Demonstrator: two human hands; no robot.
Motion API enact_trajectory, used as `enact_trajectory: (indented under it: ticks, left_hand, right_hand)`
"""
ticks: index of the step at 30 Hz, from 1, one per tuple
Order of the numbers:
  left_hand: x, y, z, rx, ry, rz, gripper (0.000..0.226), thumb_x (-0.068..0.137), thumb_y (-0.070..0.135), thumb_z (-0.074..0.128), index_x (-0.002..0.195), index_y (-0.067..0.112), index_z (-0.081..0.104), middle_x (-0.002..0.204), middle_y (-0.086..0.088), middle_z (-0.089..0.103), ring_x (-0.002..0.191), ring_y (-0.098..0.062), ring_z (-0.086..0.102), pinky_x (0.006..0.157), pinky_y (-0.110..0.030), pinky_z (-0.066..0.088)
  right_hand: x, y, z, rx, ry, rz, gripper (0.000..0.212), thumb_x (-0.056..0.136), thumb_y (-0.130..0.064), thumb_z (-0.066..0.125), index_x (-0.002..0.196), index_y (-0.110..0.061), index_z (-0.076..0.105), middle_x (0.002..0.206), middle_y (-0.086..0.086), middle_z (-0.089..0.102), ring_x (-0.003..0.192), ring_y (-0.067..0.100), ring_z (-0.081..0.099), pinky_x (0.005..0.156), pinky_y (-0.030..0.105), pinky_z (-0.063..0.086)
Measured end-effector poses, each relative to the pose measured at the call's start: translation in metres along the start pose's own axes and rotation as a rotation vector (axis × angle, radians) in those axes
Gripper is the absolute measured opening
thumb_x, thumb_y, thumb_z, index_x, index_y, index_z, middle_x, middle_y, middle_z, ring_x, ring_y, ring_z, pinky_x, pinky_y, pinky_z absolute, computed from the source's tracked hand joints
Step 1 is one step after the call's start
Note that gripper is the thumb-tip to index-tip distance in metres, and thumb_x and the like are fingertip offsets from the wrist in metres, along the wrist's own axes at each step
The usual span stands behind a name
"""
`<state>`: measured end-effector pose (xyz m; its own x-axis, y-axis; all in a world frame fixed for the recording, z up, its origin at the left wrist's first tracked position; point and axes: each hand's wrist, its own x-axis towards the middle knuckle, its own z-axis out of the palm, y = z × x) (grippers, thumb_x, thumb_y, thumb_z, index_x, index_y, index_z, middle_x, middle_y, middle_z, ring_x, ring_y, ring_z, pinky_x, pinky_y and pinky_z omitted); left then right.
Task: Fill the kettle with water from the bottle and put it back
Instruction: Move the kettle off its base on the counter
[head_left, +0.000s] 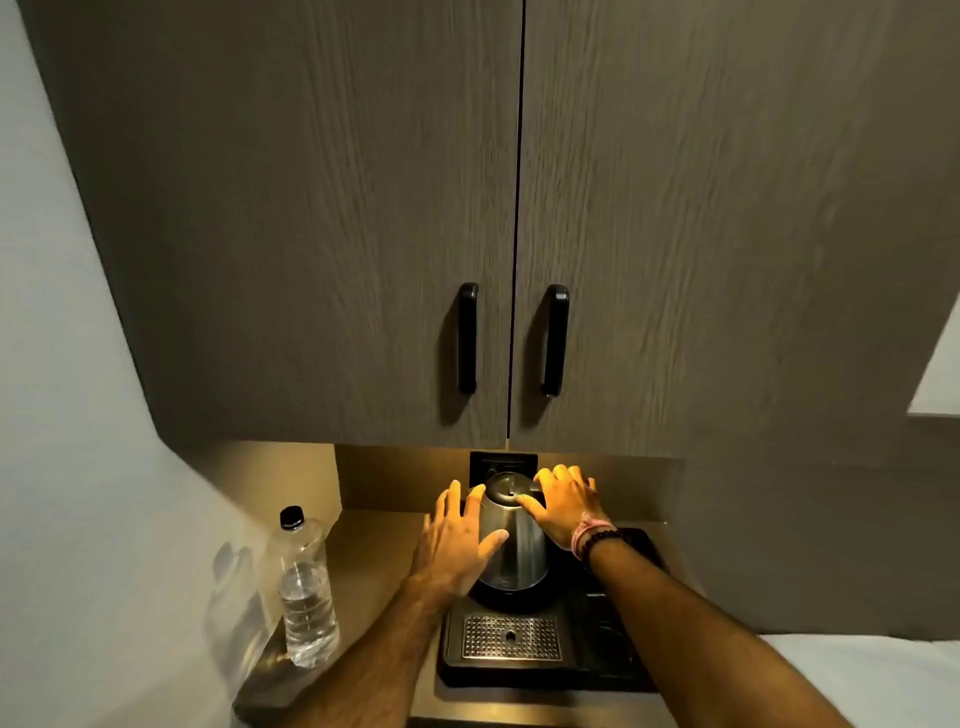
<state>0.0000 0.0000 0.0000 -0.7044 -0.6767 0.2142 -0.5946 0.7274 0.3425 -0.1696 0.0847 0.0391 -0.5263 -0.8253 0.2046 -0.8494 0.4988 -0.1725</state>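
Note:
A steel kettle (514, 551) with a dark lid stands on a black tray (540, 670) under the cabinet light. My left hand (457, 535) lies flat against the kettle's left side, fingers spread. My right hand (563, 501) rests on the kettle's upper right, by the lid and handle, fingers apart; whether it grips the handle is hidden. A clear plastic water bottle (306, 597) with a black cap stands upright on the counter to the left, roughly half full, untouched.
Two brown cabinet doors with black handles (467, 338) hang low over the counter. A metal drip grate (511, 636) sits in the tray's front. A wall socket (501, 460) is behind the kettle. A pale wall closes the left side.

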Motion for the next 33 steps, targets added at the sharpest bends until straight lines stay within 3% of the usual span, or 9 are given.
enact_trajectory:
  ticks: [4,12,17,20,25,27,30,33]
  left_hand:
    - [0.025,-0.010,0.000,0.002,-0.015,0.003,0.079,0.094,0.065,0.041,0.157,0.026,0.014,0.167,-0.012,0.008,0.153,-0.031,0.009,0.119,-0.055,0.022]
    - [0.042,-0.033,0.016,-0.022,-0.079,0.016,0.080,0.093,0.063,0.047,0.156,0.026,0.014,0.167,-0.014,0.008,0.153,-0.034,0.009,0.118,-0.059,0.019]
    - [0.045,-0.038,0.027,-0.025,-0.083,0.032,0.080,0.093,0.063,0.046,0.156,0.027,0.014,0.167,-0.014,0.008,0.153,-0.034,0.009,0.119,-0.058,0.018]
    - [0.049,-0.037,0.030,-0.039,-0.091,0.051,0.080,0.093,0.063,0.047,0.156,0.027,0.014,0.167,-0.014,0.007,0.153,-0.034,0.008,0.119,-0.059,0.018]
    - [0.049,-0.046,0.034,-0.042,-0.102,0.034,0.080,0.094,0.062,0.048,0.157,0.026,0.014,0.167,-0.014,0.007,0.153,-0.035,0.008,0.119,-0.060,0.017]
    - [0.046,-0.049,0.038,-0.048,-0.107,0.022,0.081,0.093,0.062,0.048,0.157,0.026,0.013,0.167,-0.014,0.007,0.153,-0.034,0.008,0.118,-0.059,0.017]
    - [0.047,-0.053,0.038,-0.055,-0.099,0.008,0.081,0.093,0.062,0.048,0.156,0.025,0.013,0.167,-0.015,0.006,0.153,-0.034,0.008,0.119,-0.059,0.017]
    - [0.047,-0.060,0.038,-0.051,-0.084,-0.009,0.080,0.094,0.061,0.048,0.156,0.025,0.015,0.167,-0.015,0.007,0.153,-0.034,0.009,0.118,-0.059,0.018]
  right_hand:
    - [0.030,-0.003,-0.005,0.102,-0.099,0.147,0.066,0.092,-0.065,0.048,0.137,-0.016,0.052,0.140,0.012,0.054,0.132,0.030,0.048,0.110,0.047,0.038]
    - [0.055,-0.005,0.010,0.110,-0.237,0.234,0.086,0.086,-0.077,0.044,0.144,-0.013,0.049,0.150,0.015,0.044,0.138,0.036,0.043,0.115,0.056,0.034]
    - [0.065,0.001,0.026,0.180,-0.268,0.256,0.087,0.080,-0.082,0.048,0.125,-0.008,0.061,0.129,0.017,0.062,0.120,0.036,0.058,0.105,0.053,0.046]
    - [0.074,0.005,0.032,0.223,-0.280,0.282,0.086,0.079,-0.082,0.049,0.117,-0.007,0.064,0.119,0.016,0.068,0.110,0.033,0.063,0.096,0.043,0.052]
    - [0.084,0.004,0.048,0.178,-0.267,0.305,0.082,0.083,-0.078,0.049,0.114,-0.005,0.066,0.113,0.015,0.069,0.098,0.029,0.063,0.077,0.034,0.047]
    - [0.085,0.003,0.053,0.176,-0.247,0.294,0.074,0.084,-0.076,0.050,0.106,-0.007,0.067,0.107,0.015,0.069,0.090,0.027,0.061,0.076,0.035,0.049]
    - [0.088,0.004,0.055,0.184,-0.224,0.260,0.064,0.085,-0.074,0.050,0.089,-0.011,0.062,0.098,0.014,0.069,0.093,0.031,0.066,0.087,0.044,0.056]
    - [0.092,0.003,0.057,0.210,-0.224,0.226,0.067,0.089,-0.069,0.047,0.091,-0.005,0.066,0.097,0.017,0.070,0.094,0.034,0.066,0.085,0.044,0.055]
